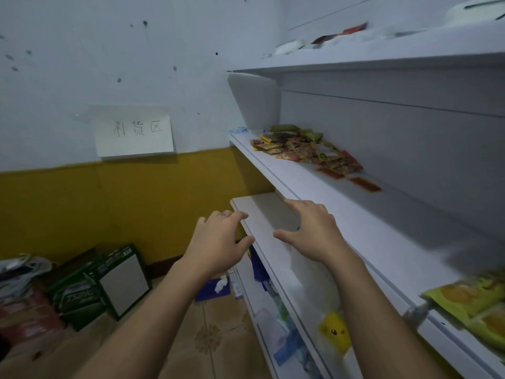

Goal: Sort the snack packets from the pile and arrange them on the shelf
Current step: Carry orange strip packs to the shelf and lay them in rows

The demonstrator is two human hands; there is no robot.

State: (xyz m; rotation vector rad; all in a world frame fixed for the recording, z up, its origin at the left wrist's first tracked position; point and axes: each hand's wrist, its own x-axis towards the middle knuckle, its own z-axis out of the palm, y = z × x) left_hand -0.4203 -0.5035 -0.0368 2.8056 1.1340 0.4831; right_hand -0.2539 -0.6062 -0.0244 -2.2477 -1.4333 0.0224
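A pile of small snack packets (306,150), orange, yellow and green, lies at the far left end of a white shelf (369,225). Two flat red packets (364,184) sit apart at the pile's near edge. My left hand (221,242) and my right hand (314,231) are stretched forward below that pile, fingers spread and holding nothing. The right hand hovers over a lower white shelf board (262,212); the left hand is at that board's front edge. Yellow-green packets (470,305) lie on the upper shelf at the near right.
A top shelf (382,58) carries a red packet (352,30) and white items. Lower shelves hold a yellow duck packet (334,330) and blue items. On the floor stand green boxes (93,285), bags (19,272) and a blue tissue box (213,288). A paper sign (134,134) hangs on the wall.
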